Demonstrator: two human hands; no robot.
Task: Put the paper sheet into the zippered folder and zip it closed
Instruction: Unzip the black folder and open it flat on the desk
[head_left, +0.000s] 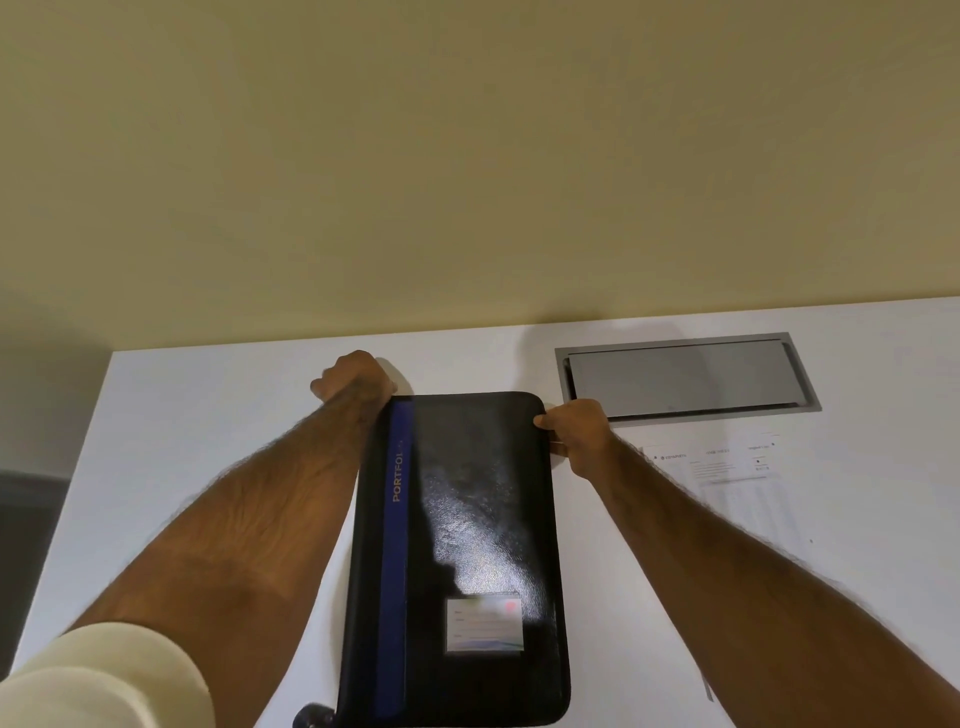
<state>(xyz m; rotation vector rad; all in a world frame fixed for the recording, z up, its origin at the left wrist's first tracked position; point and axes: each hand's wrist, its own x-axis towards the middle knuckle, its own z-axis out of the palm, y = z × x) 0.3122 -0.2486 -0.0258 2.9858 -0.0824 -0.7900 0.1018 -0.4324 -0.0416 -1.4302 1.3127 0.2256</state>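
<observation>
Black folder (467, 545): flat and closed, centre of white table (208, 415).
Left hand (358, 379): fisted at its far-left corner.
Right hand (576, 434): pinching its far-right edge.
Paper sheet (737, 493): right, on table.

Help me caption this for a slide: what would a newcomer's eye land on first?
The glossy black zippered folder lying closed mid-table, with a blue spine strip, and the left hand and right hand gripping its far corners. Next, the printed paper sheet lying flat to its right, under the right forearm, and the grey hatch set into the white table.
</observation>
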